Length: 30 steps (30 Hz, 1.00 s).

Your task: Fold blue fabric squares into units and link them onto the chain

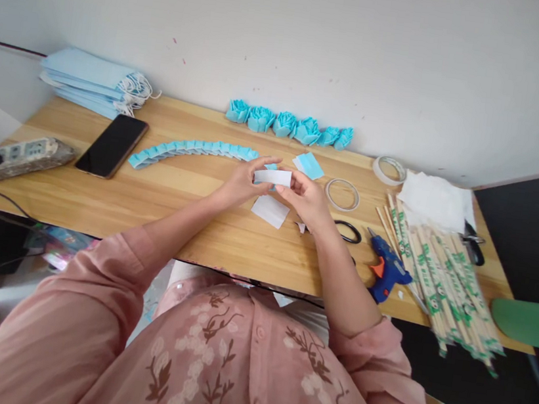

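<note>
Between my two hands, just above the wooden table, a small white strip of folded paper or fabric (pixel 273 176) is held by its ends. My left hand (pixel 245 179) pinches its left end, and my right hand (pixel 307 197) grips the right end with thumb and fingers. Under them lies a white sheet piece (pixel 271 211). Behind my right hand rest small blue and white pieces (pixel 310 165). A curved row of folded light blue pieces (pixel 192 148) reaches toward my left hand. Scissors (pixel 348 231) lie partly hidden under my right forearm.
Several blue flowers (pixel 284 124) line the wall. At left are stacked face masks (pixel 87 78), a phone (pixel 112 146) and a power strip (pixel 22 156). At right are tape rolls (pixel 389 171), a blue glue gun (pixel 388 269), wrapped chopsticks (pixel 447 285) and white sheets (pixel 433 200).
</note>
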Motion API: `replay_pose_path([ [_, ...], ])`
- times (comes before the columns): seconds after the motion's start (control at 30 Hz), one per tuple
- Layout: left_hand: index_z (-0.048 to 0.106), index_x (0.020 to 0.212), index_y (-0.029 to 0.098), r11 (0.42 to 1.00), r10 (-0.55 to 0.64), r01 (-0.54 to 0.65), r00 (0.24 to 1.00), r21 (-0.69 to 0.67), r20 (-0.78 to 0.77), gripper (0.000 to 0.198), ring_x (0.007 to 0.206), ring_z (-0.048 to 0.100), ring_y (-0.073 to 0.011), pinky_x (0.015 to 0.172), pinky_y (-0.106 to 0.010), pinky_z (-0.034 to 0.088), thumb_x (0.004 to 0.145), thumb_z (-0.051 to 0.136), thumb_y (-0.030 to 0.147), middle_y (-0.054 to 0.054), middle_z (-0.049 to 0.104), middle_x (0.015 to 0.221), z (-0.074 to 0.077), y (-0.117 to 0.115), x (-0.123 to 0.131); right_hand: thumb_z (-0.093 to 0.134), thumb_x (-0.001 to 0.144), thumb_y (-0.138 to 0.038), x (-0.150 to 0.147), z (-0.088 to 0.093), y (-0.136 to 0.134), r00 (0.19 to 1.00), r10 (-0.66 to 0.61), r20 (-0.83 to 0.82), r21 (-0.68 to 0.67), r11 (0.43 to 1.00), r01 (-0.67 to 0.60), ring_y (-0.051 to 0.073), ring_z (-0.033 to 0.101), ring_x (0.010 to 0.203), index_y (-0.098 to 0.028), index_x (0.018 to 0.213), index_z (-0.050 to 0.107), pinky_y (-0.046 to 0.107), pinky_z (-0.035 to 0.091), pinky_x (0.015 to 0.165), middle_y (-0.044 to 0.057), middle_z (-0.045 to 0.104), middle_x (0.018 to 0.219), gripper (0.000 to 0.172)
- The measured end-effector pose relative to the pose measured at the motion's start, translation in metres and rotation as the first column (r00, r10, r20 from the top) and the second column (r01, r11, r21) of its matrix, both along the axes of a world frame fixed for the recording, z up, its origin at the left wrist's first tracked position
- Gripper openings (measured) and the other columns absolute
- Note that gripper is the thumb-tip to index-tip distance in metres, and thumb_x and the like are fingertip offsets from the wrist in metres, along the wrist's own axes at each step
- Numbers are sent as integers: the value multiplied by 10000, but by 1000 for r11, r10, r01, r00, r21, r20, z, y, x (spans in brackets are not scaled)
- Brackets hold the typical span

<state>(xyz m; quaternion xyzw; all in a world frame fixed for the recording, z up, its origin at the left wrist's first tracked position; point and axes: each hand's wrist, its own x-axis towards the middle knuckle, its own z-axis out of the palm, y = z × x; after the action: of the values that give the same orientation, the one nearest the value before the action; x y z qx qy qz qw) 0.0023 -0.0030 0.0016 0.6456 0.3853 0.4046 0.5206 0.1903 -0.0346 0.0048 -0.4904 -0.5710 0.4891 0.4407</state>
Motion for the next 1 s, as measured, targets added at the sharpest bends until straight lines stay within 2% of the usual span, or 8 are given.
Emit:
replay_pose_path([
  [0.1,632,1334,193,996,28,-27,1000,87,-12,628,710,583,-115,675,-235,457,715,719,134,-9,662,859,-1,1,-1,780,711,-470,-2,0,-1,998,-30,59,-18,999,31,135,569,667,-209,864,702,276,440,623,-15,677,747,312],
  [0.27,567,1387,204,998,55,-62,981,31,186,657,654,537,-104,640,-243,420,753,737,196,-5,676,824,-1,4,-2,743,722,-437,-3,4,-3,996,-14,93,-17,1000,16,86,387,552,-202,721,628,253,269,544,-66,484,585,261],
  [0.33,531,1416,220,997,69,-71,964,0,259,690,650,544,-104,658,-254,434,769,763,273,-8,689,852,-1,5,-2,744,713,-444,-4,6,-3,996,-31,84,-29,999,33,87,387,549,-204,700,607,254,275,542,-67,470,575,277],
  [0.47,520,1420,257,992,68,-23,923,-121,378,730,838,646,-152,771,-284,482,776,777,488,-48,706,1044,-1,4,0,764,669,-464,-5,10,-2,992,-109,-62,-62,993,105,120,526,615,-212,773,630,279,437,630,-41,587,652,303],
  [0.6,725,1115,178,994,-33,60,964,-95,263,508,938,645,-190,814,-289,478,766,777,544,-72,724,1075,3,-4,4,767,671,-450,-7,11,-2,983,-121,-138,-53,992,115,127,567,642,-211,783,641,301,490,687,-25,635,710,292],
  [0.67,757,930,163,997,-40,53,979,-57,200,430,881,637,-183,829,-296,471,767,767,560,-50,739,940,4,-6,5,769,665,-447,-9,11,-2,986,-114,-118,-56,993,108,129,564,644,-208,771,646,300,492,684,-28,627,689,288],
  [0.77,714,702,163,996,45,-30,980,-79,196,431,748,610,-163,797,-308,477,743,765,589,-17,696,720,2,-6,5,778,643,-456,-12,11,-4,991,-95,-98,-73,993,88,129,558,636,-208,786,655,293,480,660,-36,621,675,312],
  [1.0,695,675,141,966,33,55,942,-252,333,398,690,645,-164,791,-346,527,720,782,526,-54,714,719,-3,-2,4,762,700,-471,-11,8,-5,1000,-6,-22,-79,997,4,132,558,631,-198,851,669,285,452,653,-30,633,672,326],
])
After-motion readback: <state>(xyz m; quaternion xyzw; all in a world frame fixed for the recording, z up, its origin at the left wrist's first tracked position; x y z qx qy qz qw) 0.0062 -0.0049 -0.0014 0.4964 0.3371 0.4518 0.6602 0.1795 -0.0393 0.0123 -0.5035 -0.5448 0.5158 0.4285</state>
